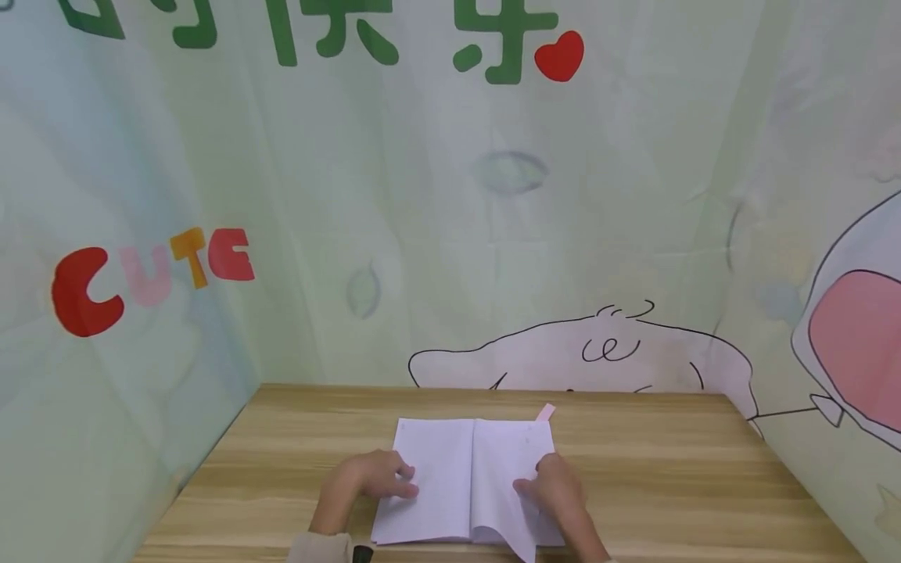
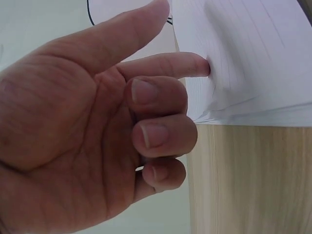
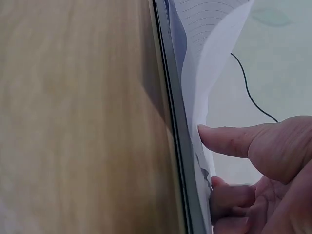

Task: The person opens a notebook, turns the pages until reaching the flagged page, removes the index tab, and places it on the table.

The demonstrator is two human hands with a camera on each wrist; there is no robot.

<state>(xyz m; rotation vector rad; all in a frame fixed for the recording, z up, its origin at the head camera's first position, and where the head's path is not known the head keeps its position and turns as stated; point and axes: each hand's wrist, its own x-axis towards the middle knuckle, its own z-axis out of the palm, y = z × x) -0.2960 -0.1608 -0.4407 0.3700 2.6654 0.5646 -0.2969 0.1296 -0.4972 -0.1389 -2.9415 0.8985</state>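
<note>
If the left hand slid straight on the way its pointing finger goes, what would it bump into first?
Most likely nothing new: the left hand points right across the open notebook, its fingertip already touching the left page. Further along that line sits the right hand, though depth is unclear.

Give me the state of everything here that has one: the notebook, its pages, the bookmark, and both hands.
notebook: open, flat on the table
page: lifted, curling up at the right side
pink bookmark: sticking out past the top edge
left hand: forefinger pressing the left page
right hand: pinching the lifted page
</note>
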